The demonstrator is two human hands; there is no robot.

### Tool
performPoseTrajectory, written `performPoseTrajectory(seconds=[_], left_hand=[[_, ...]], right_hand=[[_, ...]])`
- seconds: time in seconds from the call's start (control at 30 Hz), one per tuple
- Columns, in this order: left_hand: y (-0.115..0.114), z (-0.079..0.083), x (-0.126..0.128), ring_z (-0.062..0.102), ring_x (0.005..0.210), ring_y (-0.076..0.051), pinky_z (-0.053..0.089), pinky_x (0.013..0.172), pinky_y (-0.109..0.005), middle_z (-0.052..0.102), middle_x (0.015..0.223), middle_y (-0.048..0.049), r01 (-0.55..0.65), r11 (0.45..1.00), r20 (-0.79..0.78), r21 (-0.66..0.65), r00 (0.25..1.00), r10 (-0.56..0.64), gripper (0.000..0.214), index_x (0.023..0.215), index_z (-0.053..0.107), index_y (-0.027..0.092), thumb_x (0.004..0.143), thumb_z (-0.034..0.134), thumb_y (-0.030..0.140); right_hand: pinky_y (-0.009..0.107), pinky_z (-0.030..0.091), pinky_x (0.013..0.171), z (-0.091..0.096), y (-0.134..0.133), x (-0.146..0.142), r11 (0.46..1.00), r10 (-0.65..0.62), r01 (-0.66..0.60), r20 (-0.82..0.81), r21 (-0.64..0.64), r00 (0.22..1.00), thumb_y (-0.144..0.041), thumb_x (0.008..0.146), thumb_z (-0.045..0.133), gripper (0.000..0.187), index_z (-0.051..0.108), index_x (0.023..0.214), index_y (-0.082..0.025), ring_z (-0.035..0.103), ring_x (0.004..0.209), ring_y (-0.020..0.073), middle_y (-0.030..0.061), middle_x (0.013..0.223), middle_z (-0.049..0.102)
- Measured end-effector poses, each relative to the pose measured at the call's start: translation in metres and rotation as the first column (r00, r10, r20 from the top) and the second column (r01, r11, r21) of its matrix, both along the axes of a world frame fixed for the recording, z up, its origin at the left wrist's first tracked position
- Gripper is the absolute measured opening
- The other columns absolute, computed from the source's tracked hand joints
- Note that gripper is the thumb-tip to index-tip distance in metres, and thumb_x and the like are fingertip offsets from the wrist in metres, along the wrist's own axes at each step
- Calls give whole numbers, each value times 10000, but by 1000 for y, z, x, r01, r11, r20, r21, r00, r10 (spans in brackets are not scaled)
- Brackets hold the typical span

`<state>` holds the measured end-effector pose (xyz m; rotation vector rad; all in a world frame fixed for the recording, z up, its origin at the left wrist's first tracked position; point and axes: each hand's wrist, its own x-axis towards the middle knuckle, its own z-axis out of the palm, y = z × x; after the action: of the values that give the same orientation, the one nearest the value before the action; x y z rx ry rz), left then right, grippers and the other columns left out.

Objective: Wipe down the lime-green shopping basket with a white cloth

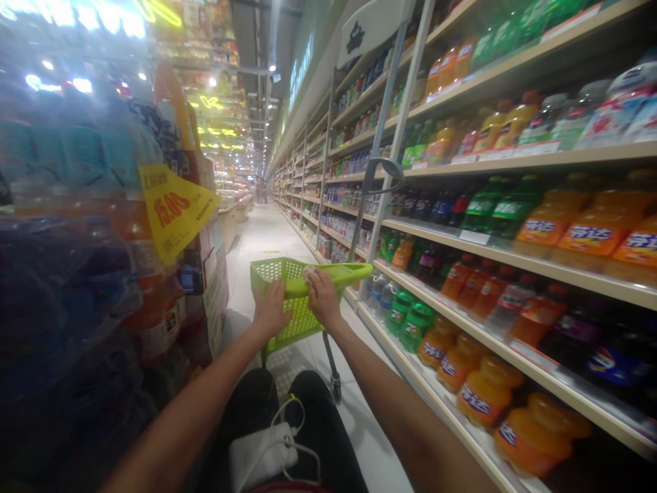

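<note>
A lime-green shopping cart [295, 327] with a lattice basket stands in front of me in the aisle. My left hand [272, 307] is closed over the near left part of its rim, thumb pointing right. To the right of it, my right hand [322, 296] wraps over the green handle [349, 272], which sticks out toward the shelves. A small whitish patch shows by the right fingertips; I cannot make out what it is. The inside of the basket is mostly hidden by the rim and hands.
Tall shelves [441, 277] of bottled drinks line the right side, with a grey pole [382, 103] and hook in front. Stacked drinks with a yellow price sign [177, 209] crowd the left. A tiled aisle [261, 233] runs ahead. A white power bank [263, 452] with cables lies at my lap.
</note>
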<state>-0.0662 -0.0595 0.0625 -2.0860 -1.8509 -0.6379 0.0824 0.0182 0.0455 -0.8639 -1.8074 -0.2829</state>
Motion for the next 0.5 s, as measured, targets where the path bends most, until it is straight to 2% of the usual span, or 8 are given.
performPoseTrajectory(seconds=[0.27, 0.4, 0.5], left_hand=[[-6, 0, 13, 282, 1326, -255, 208, 1066, -532, 342, 1423, -151, 67, 997, 35, 35, 997, -69, 654, 1344, 305, 103, 744, 504, 273], [-5, -4, 11, 314, 1312, -233, 180, 1085, -505, 388, 1398, -144, 136, 988, 43, 79, 989, -140, 606, 1333, 325, 114, 759, 473, 238], [-1, -8, 11, 325, 1307, -232, 189, 1079, -515, 376, 1404, -148, 101, 994, 94, 45, 990, -105, 626, 1347, 295, 118, 756, 472, 227]], right_hand=[[388, 370, 1007, 3, -18, -17, 993, 118, -119, 21, 14, 993, -122, 812, 362, 386, 559, 1143, -147, 451, 1175, 202, 109, 1235, 532], [418, 364, 997, 3, -8, -1, 999, 41, -42, -55, -7, 998, -152, 829, 369, 348, 584, 1103, -152, 476, 1140, 216, 117, 1196, 554], [437, 353, 998, 2, -2, 11, 999, -19, 14, -115, -38, 993, -173, 842, 362, 333, 597, 1077, -156, 468, 1146, 223, 120, 1187, 556]])
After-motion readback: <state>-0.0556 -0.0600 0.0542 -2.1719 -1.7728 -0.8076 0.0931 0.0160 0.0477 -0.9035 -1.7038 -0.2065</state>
